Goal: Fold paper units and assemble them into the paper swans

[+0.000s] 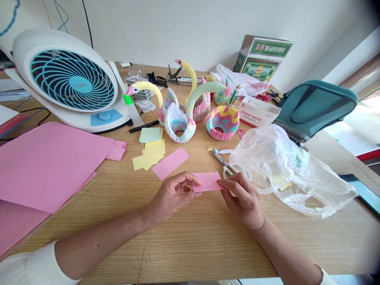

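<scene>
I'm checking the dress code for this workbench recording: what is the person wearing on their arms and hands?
White sleeves show on both arms. The left sleeve ends in a broad cuff, while the right sleeve is only a sliver at the picture's edge. The forearms below them are bare. The left hand and right hand wear no gloves, and no watch, ring or bracelet shows.

Bright daylight, warped wide-angle edges

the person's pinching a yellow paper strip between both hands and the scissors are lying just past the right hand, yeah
Not quite: the paper strip is pink, not yellow, as the head view shows. It is pinched between the left hand and the right hand, and the scissors do lie just past the right hand.
</scene>
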Demonstrator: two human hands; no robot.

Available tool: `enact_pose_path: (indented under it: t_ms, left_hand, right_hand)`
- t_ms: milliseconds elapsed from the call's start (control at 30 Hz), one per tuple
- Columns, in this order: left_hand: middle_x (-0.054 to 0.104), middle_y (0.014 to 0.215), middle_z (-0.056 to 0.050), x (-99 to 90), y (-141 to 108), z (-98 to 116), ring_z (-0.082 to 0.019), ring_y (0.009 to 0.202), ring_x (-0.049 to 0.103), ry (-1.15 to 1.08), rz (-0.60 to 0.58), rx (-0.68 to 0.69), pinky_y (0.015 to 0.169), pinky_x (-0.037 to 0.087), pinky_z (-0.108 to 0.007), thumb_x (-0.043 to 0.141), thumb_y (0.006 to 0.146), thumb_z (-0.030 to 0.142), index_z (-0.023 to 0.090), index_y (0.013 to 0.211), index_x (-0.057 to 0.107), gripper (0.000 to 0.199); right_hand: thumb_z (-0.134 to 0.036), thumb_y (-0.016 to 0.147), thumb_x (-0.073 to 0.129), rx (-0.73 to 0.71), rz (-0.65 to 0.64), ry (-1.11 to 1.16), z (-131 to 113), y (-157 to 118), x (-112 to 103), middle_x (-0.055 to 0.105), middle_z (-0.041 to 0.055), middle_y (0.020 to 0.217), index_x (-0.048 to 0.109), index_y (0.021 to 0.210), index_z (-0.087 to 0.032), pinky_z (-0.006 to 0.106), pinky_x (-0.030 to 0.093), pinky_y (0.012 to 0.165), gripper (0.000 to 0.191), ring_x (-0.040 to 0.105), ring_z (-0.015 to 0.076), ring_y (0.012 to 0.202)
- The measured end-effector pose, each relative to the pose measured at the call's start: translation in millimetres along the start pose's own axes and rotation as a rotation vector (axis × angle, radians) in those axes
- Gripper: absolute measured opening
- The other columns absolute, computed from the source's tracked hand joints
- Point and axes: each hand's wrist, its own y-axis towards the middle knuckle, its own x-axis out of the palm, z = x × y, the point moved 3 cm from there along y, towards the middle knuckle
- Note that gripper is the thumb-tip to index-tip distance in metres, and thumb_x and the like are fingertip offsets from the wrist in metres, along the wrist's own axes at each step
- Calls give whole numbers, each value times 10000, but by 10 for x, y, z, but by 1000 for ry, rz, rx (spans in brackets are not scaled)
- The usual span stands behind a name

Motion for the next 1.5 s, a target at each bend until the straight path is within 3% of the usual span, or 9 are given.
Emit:
enact_pose_path:
  t_ms: [167,333,500,600,833,1067,1233,1500]
  left_hand:
    - [709,982,-68,9,-38,-7,-148,879,665,22,23,-35,816,560,-269,706,829,262,161,979,679,183]
    - [728,983,-76,-32,-54,27,-178,944,685,101,62,28,887,562,-303,678,854,307,165,975,704,189]
    - [733,978,-84,-25,-66,51,-174,911,687,109,63,72,845,564,-279,752,808,345,150,980,712,263]
    - [730,890,-67,-13,-69,44,-160,856,686,129,62,72,824,562,-269,736,832,317,146,938,715,203]
    - [703,976,-77,18,-52,16,-173,944,670,168,108,110,853,563,-283,693,857,257,154,870,678,105]
    - [683,982,-38,88,-43,2,-137,882,686,115,156,24,794,574,-243,675,840,199,179,1071,579,251]
    - [687,1060,-58,109,-18,-22,-159,925,678,141,165,-32,809,564,-257,687,834,225,180,1094,626,271]
    - [697,885,-38,119,32,-64,-153,819,658,93,151,-96,757,548,-255,712,823,279,154,929,665,171]
  right_hand:
    - [-56,874,584,-29,2,27,-49,-5,9,590,37,830,621,1122,-265,317,485,607,326,591,171,684]
    - [-126,917,554,143,-74,267,-51,24,77,664,32,875,605,1118,-265,316,520,655,250,639,181,741]
    - [-241,935,601,256,-94,506,-24,44,156,660,44,896,639,1016,-244,335,530,759,89,633,198,844]
    - [-282,933,624,324,-75,621,-24,51,189,636,52,905,649,951,-237,337,529,772,54,614,199,867]
    - [-366,910,661,491,-20,806,-38,65,286,621,41,869,611,835,-219,315,536,735,172,602,177,806]
    - [-360,821,771,657,106,964,13,20,374,592,-25,777,539,968,-261,271,529,647,292,598,140,681]
    - [-311,821,776,701,102,1022,11,10,378,596,-19,819,588,1005,-258,252,521,684,268,604,126,720]
    - [-251,855,742,647,85,951,-7,-19,349,590,-3,867,605,1026,-273,254,488,717,220,566,134,775]
